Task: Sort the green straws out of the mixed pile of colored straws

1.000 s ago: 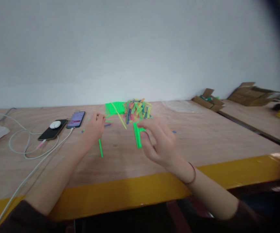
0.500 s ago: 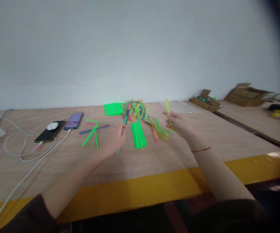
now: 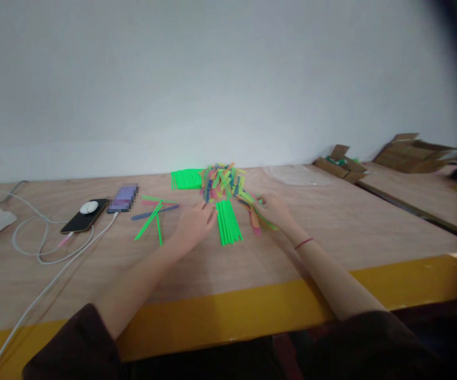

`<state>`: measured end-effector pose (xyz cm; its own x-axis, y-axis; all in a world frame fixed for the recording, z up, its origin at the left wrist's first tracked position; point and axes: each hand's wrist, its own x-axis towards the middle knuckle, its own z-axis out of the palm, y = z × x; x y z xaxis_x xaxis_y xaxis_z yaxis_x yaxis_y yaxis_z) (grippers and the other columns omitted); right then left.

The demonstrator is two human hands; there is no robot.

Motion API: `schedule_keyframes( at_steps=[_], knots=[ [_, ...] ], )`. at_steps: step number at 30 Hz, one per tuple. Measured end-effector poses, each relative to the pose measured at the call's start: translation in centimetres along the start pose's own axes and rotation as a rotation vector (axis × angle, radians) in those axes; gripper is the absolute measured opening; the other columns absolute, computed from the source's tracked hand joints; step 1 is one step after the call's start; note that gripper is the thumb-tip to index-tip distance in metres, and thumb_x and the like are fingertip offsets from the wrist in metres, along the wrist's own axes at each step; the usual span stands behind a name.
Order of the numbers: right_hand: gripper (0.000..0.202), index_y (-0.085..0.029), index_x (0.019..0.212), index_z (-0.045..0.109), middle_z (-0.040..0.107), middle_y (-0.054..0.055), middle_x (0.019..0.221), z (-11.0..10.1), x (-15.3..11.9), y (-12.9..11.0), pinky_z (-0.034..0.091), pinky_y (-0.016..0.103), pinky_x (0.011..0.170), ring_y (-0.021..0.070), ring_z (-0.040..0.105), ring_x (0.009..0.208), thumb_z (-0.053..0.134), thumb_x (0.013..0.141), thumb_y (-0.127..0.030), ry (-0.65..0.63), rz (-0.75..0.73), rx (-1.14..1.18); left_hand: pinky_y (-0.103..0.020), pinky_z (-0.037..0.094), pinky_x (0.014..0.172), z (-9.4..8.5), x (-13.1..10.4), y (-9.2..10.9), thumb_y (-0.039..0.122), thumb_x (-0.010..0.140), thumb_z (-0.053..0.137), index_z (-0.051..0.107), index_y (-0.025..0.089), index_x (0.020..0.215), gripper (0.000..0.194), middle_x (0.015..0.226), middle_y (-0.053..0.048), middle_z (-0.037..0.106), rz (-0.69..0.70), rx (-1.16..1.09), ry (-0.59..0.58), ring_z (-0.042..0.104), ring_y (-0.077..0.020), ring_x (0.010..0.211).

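Green sticks (image 3: 229, 224) lie side by side on the worktop (image 3: 351, 227), between the person's two hands and pointing roughly toward the near edge. Their even row presumably keeps each stick easy to tell apart and within reach of either side. The left hand (image 3: 197, 224) is bent over the worktop just beside the row, its fingertips close to the upper ends; from where I stand, I cannot tell whether they grip anything. The right hand (image 3: 274, 211) is at the fan of coloured strips (image 3: 255, 219) on the row's other side, its fingers touching the upper part; whether they pinch a strip cannot be made out. The two hands are apart, with the row between them, an arrangement that appears to leave each its own working side.

Just behind the row is a mixed heap of coloured pieces (image 3: 222, 184), adjoined by a dense green bundle (image 3: 187, 179), both apparently set back to free the near space. Left of the left hand, loose green sticks (image 3: 149, 220) lie crossed with a blue strip (image 3: 143, 216) and a pink strip (image 3: 151, 202).

Farther left are a phone (image 3: 122, 198), partly masked by pixels, and a black device (image 3: 82, 219) bearing a small white object (image 3: 88, 207); a white cable (image 3: 54, 278) runs toward the near edge. At the far right, near the wall (image 3: 228, 79), stand a small cardboard box (image 3: 341, 169) and a larger cardboard box (image 3: 414, 155).
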<state>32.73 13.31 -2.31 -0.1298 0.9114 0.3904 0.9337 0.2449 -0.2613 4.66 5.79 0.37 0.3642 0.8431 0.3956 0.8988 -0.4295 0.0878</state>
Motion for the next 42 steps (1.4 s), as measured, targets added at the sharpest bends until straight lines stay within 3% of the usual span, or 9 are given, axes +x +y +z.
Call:
schedule_keyframes(
  at_steps=[3,6,10,16,22,27,31,38,42],
  knots=[
    [0.034,-0.014,0.105,0.065,0.069,0.013,0.095,-0.3,0.0,-0.7,0.045,0.033,0.076,0.0252,0.063,0.089,0.045,0.091,-0.038,0.107,0.004,0.048,-0.035,0.046,0.089,-3.0,-1.5,-5.7,0.031,0.099,0.029,0.066,0.012,0.106,0.043,0.104,-0.014,0.065,-0.246,0.196,-0.030,0.060,-0.0245,0.102],
    [0.034,-0.014,0.108,0.063,0.069,0.013,0.094,-0.5,0.1,-1.8,0.045,0.034,0.079,0.0251,0.063,0.089,0.047,0.090,-0.037,0.113,-0.013,0.094,-0.036,0.047,0.086,-4.0,-2.6,-10.7,0.033,0.098,0.031,0.069,0.012,0.104,0.043,0.099,-0.016,0.068,-0.353,0.274,-0.245,0.062,-0.0277,0.100],
    [0.032,-0.013,0.110,0.061,0.069,0.014,0.100,-0.7,0.0,-3.4,0.046,0.034,0.080,0.0255,0.063,0.092,0.049,0.089,-0.034,0.044,-0.062,0.121,-0.034,0.048,0.082,-2.4,-3.5,-12.5,0.042,0.098,0.028,0.071,0.011,0.096,0.053,0.102,-0.017,0.070,-0.514,0.232,-0.297,0.064,-0.0281,0.099],
    [0.024,-0.015,0.102,0.064,0.069,0.013,0.104,-0.6,-0.5,-5.2,0.044,0.033,0.085,0.0240,0.062,0.096,0.048,0.090,-0.028,-0.014,-0.178,0.142,-0.034,0.049,0.079,0.1,-4.3,-10.8,0.030,0.098,0.029,0.067,0.010,0.105,0.044,0.110,-0.017,0.067,-0.504,0.272,-0.154,0.065,-0.0265,0.097],
    [0.019,-0.017,0.092,0.066,0.070,0.011,0.097,-1.6,-0.7,-9.0,0.044,0.032,0.082,0.0230,0.062,0.092,0.050,0.089,-0.027,-0.061,-0.222,0.235,-0.034,0.048,0.083,-0.4,-4.2,-10.5,0.025,0.098,0.032,0.064,0.012,0.108,0.036,0.106,-0.015,0.066,-0.489,0.197,-0.053,0.064,-0.0253,0.098],
    [0.025,-0.019,0.095,0.064,0.068,0.007,0.096,-3.2,-0.5,-13.3,0.046,0.030,0.078,0.0191,0.061,0.086,0.050,0.091,-0.040,-0.123,-0.231,0.594,-0.032,0.046,0.092,-2.0,-3.1,-7.5,0.024,0.099,0.035,0.062,0.015,0.108,0.030,0.108,-0.011,0.066,-0.157,-0.013,0.080,0.061,-0.0210,0.102],
    [0.031,-0.019,0.077,0.057,0.059,0.002,0.069,-4.5,-0.4,-14.6,0.044,0.026,0.061,0.0135,0.054,0.064,0.048,0.092,-0.045,-0.308,-0.194,0.833,-0.032,0.046,0.092,-3.5,-2.3,-3.3,0.023,0.099,0.037,0.062,0.016,0.109,0.027,0.109,-0.009,0.067,0.016,-0.142,0.100,0.062,-0.0196,0.102],
    [0.033,-0.020,0.070,0.050,0.046,-0.003,0.061,-5.5,-1.1,-10.8,0.036,0.024,0.047,0.0100,0.043,0.050,0.054,0.086,-0.048,-0.309,-0.052,0.826,-0.030,0.050,0.083,-3.5,-1.3,2.5,0.022,0.098,0.038,0.054,0.022,0.126,0.032,0.114,-0.006,0.068,-0.024,-0.355,0.034,0.066,-0.0188,0.094],
    [0.023,-0.020,0.076,0.054,0.048,0.000,0.067,-6.2,-0.2,-4.3,0.036,0.024,0.047,0.0112,0.043,0.055,0.051,0.087,-0.040,0.041,0.171,0.681,-0.029,0.049,0.078,-2.8,-1.4,2.3,0.018,0.096,0.036,0.061,0.022,0.113,0.031,0.099,-0.003,0.071,-0.102,-0.500,0.009,0.066,-0.0172,0.084]
  ],
)
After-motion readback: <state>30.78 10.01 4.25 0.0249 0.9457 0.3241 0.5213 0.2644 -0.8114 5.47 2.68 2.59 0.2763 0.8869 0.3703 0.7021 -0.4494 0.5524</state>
